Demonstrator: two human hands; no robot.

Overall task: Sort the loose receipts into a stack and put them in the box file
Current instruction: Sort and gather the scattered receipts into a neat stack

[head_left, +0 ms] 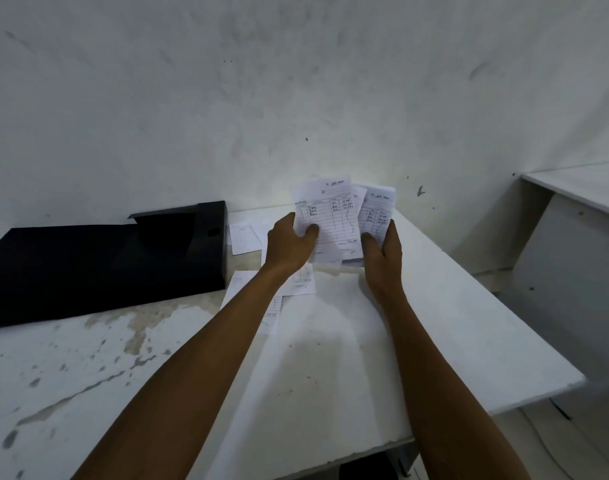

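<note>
I hold a fanned bunch of white handwritten receipts [334, 216] upright above the far part of the table. My left hand [289, 244] grips the bunch at its lower left, thumb on the front sheet. My right hand [382, 251] grips the right-hand sheets from the side. More loose receipts lie flat on the table: one [244, 237] beside the box file, others [296, 282] under my left forearm. The black box file [178, 244] lies open on its side at the left, its lid [54, 265] spread flat toward the table's left edge.
The white table [330, 358] has stained, peeling paint on its left half. Its right edge runs diagonally from the wall to the near right corner. A second white desk [573, 237] stands to the right across a gap. A white wall rises right behind.
</note>
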